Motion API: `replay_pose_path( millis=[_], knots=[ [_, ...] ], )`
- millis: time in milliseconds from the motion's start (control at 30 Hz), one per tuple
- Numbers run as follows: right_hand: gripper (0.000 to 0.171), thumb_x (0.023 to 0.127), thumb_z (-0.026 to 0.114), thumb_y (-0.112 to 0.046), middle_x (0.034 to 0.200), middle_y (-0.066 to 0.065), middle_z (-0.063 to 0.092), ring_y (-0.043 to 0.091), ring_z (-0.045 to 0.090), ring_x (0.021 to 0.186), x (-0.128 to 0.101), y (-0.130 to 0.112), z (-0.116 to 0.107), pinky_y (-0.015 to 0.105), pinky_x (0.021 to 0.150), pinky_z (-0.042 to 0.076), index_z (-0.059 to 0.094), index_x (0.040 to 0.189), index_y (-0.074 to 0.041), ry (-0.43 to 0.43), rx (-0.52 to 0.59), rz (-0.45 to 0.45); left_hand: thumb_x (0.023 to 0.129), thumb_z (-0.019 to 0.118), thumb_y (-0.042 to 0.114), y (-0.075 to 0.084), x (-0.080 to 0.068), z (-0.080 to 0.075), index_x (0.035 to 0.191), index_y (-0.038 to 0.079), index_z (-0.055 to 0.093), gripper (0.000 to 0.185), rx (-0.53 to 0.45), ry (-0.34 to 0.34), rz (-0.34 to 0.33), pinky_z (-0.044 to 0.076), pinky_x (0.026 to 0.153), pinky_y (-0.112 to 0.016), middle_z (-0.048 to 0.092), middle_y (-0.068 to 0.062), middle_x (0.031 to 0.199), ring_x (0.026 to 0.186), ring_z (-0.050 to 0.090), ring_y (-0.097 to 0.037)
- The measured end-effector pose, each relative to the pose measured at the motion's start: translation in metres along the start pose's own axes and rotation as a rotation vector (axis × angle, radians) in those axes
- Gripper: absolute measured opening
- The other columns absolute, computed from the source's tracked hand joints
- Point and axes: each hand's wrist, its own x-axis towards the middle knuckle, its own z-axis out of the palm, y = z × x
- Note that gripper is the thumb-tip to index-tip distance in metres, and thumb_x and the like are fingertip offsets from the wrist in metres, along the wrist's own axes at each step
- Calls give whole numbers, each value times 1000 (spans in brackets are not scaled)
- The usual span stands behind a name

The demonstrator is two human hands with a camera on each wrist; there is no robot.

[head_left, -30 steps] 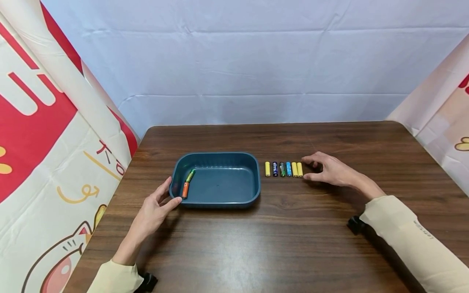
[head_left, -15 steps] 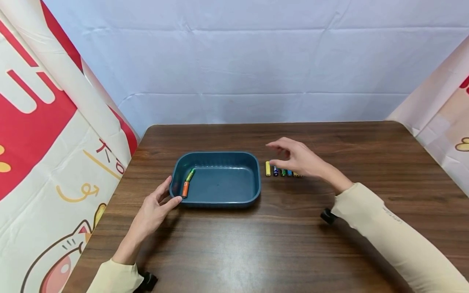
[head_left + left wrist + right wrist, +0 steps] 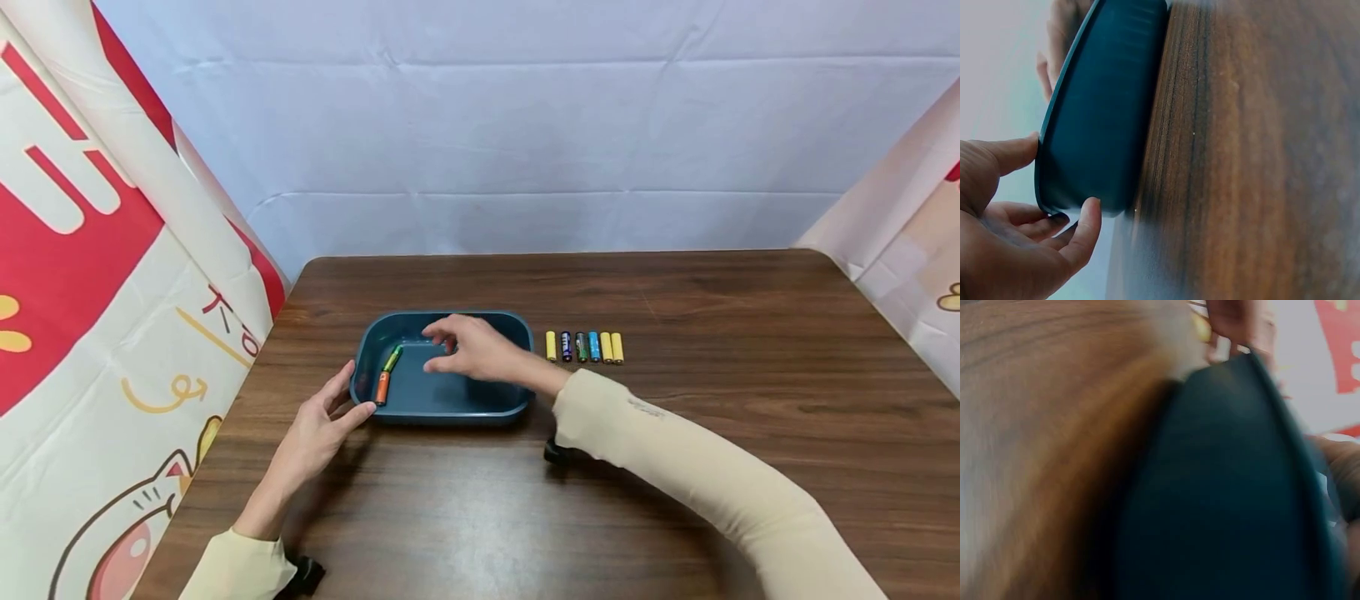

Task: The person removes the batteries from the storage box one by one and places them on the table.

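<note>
A dark blue-green plastic tray point(image 3: 442, 414) stands on the table. Inside, at its left end, a green battery point(image 3: 392, 358) and an orange battery point(image 3: 382, 388) lie end to end. My left hand point(image 3: 318, 425) holds the tray's near left corner, thumb at the rim and fingers along the end wall, as the left wrist view also shows. Over the middle of the tray hovers my right hand point(image 3: 480, 350), thumb and fingers spread apart with nothing seen between them. The right wrist view is blurred, and the tray wall point(image 3: 1222, 487) hides much of that hand.
To the right of the tray several batteries stand side by side in a row: yellow point(image 3: 551, 346), dark blue point(image 3: 566, 347), dark green point(image 3: 581, 347), light blue point(image 3: 595, 347) and yellow ones at the right end point(image 3: 617, 347). A pale cloth hangs behind the table point(image 3: 712, 317).
My right hand has swept left from the right end of the battery row, over the row, to above the tray. My left hand and the batteries keep their places.
</note>
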Motion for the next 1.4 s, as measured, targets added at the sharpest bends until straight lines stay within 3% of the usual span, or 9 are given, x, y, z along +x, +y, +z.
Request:
replay_pose_path(
  millis=[167,400,833,1033,1167,1267,1400],
  knots=[
    [54,93,80,-25,122,13,66,22,64,106,16,-9,27,31,89,55,62,138,0,-52,-38,78,102,68,24,0,0,1,165,7,22,80,1,-13,0,45,106,-51,37,-26,160,140,46,-47],
    [51,92,82,-25,118,11,69,20,64,108,31,-13,46,33,94,54,67,134,-2,-105,-94,122,102,68,24,2,1,1,164,6,22,79,-3,-12,-4,43,108,-50,34,-24,162,142,44,-46],
    [50,91,83,-29,118,6,68,15,60,108,35,-19,60,29,94,53,69,133,-8,-149,-188,121,103,66,20,1,0,-1,164,5,23,76,12,0,-25,40,110,-49,34,-25,162,142,44,-43],
    [36,92,81,-29,106,0,70,12,56,96,41,-26,66,27,86,49,75,123,-12,-165,-273,78,103,67,21,-1,1,-2,164,3,22,77,7,4,-23,40,111,-49,35,-25,162,142,44,-42],
    [29,93,81,-29,105,-3,72,13,58,101,45,-33,70,28,91,49,77,117,-14,-166,-317,75,103,67,22,-2,1,-2,163,2,23,77,13,10,-8,40,111,-50,37,-26,160,141,45,-43],
    [24,93,81,-30,105,-4,71,14,59,103,46,-36,72,29,92,49,78,112,-16,-165,-316,100,103,67,21,-2,2,-2,163,2,24,76,9,11,3,41,110,-50,39,-27,159,141,46,-42],
    [22,92,82,-29,100,-4,69,13,56,94,46,-37,74,28,85,48,77,108,-15,-149,-300,118,103,67,20,-3,2,0,163,1,24,76,6,11,11,42,109,-49,40,-27,158,139,48,-42]
  ],
)
